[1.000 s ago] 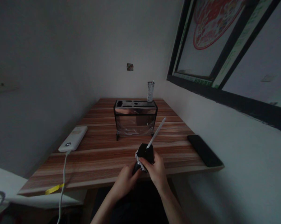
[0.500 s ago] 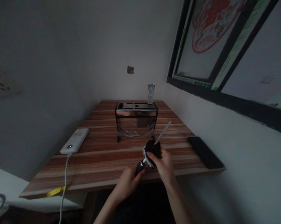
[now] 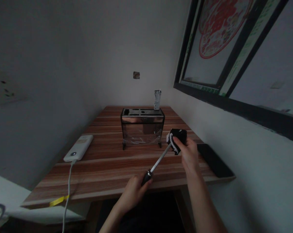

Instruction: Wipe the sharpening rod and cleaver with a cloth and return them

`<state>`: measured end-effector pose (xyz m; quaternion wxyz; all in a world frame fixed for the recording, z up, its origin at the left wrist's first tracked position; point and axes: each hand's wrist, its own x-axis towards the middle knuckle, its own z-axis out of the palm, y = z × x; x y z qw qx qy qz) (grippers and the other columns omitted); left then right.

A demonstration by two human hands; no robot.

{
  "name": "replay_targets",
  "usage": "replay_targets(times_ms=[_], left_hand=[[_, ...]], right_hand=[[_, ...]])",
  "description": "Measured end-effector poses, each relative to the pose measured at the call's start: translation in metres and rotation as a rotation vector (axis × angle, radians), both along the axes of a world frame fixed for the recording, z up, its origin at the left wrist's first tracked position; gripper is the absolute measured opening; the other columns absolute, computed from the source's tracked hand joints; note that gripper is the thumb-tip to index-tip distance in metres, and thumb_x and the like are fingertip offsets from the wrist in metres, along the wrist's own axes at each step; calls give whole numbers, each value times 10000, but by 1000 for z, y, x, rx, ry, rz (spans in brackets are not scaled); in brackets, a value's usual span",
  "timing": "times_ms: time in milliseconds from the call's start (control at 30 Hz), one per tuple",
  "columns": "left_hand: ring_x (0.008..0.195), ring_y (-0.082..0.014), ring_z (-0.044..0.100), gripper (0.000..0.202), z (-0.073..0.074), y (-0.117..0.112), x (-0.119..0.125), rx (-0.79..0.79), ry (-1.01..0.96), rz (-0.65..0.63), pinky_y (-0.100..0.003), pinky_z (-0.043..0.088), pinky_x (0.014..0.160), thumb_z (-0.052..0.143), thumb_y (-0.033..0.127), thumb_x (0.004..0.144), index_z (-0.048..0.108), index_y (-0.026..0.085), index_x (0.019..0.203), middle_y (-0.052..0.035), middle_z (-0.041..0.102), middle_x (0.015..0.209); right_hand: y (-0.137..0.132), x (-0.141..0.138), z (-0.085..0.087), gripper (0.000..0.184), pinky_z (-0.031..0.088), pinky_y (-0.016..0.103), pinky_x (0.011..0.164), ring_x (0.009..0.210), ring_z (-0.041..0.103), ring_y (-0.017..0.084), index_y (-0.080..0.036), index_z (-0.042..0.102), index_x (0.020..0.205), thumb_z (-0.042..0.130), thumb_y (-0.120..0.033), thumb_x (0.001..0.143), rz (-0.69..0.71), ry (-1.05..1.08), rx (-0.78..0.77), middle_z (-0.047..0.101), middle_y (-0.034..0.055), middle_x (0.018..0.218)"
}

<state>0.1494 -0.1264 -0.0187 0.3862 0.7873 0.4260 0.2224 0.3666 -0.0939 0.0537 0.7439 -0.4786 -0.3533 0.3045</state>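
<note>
My left hand (image 3: 136, 191) is wrapped round the black handle (image 3: 146, 177) of a sharpening steel, whose slim metal rod (image 3: 160, 158) slants up to the right. Pinched in my right hand (image 3: 189, 150) is a folded black and white cloth (image 3: 180, 136), closed round the far end of the rod, so the tip is hidden. Behind them stands a knife block (image 3: 143, 112) with a slotted metal top, dark frame and clear front. A silvery patterned upright piece (image 3: 157, 99) rises at its right rear; I cannot tell what it is.
A white power bank (image 3: 78, 149) lies on the wooden table (image 3: 107, 153) at left, its white cable (image 3: 69, 181) hanging over the front edge past a yellow strip (image 3: 57, 201). At right, a black phone (image 3: 214, 160) lies near the wall. A dark-framed window (image 3: 209, 87) is above.
My right hand has slid the cloth up and right along the rod, away from the handle. More rod now shows between my hands. My left hand stays nearly in place.
</note>
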Motion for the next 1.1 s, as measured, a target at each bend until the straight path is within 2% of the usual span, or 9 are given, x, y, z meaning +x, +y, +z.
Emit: replay_targets(times_ms=[200, 333, 500, 700, 900, 1000, 1100], left_hand=[[728, -170, 602, 300, 4, -2, 0, 3, 0, -17, -220, 398, 656, 413, 369, 897, 609, 147, 946, -35, 661, 793], [735, -169, 602, 283, 4, -2, 0, 12, -4, -16, -226, 395, 666, 419, 367, 896, 601, 152, 928, -33, 656, 796], [698, -157, 580, 269, 0, -1, -1, 23, 17, -14, -223, 385, 650, 418, 360, 894, 593, 155, 895, -16, 631, 755], [680, -159, 574, 281, -4, -1, -1, 21, 41, -11, -225, 374, 623, 420, 365, 891, 601, 150, 895, -12, 616, 728], [646, -151, 563, 291, -4, 0, 0, -12, -19, 5, -222, 382, 602, 408, 370, 898, 589, 142, 894, -11, 607, 699], [619, -150, 552, 286, -3, 1, 0, -14, -23, 17, -215, 380, 566, 416, 368, 886, 587, 146, 832, -7, 586, 655], [586, -156, 548, 291, -1, 1, 1, -33, -28, 26, -214, 383, 546, 418, 375, 877, 598, 148, 849, 5, 560, 585]], right_hand=[[12, 17, 13, 293, 494, 227, 505, 548, 610, 116, -154, 699, 747, 817, -292, 517, -15, 160, 117, 697, 5, 685], [16, 13, 12, 306, 514, 250, 540, 561, 620, 121, -160, 701, 768, 816, -288, 514, -44, 249, 170, 703, 1, 714], [14, 4, 7, 302, 540, 310, 633, 625, 648, 149, -164, 693, 794, 801, -305, 550, 17, 280, 201, 708, 9, 748], [4, -5, -8, 291, 528, 320, 678, 663, 652, 160, -171, 692, 817, 790, -308, 580, -3, 213, 116, 714, 26, 794], [-9, -35, -31, 289, 497, 278, 594, 642, 631, 162, -166, 690, 819, 781, -337, 605, 175, 180, -23, 705, 41, 769], [-17, -47, -41, 293, 470, 242, 541, 617, 611, 147, -156, 685, 803, 789, -340, 599, 207, 159, -76, 694, 38, 737], [-27, -58, -50, 286, 475, 244, 540, 616, 615, 155, -146, 687, 779, 788, -345, 600, 252, 100, -139, 695, 44, 722]])
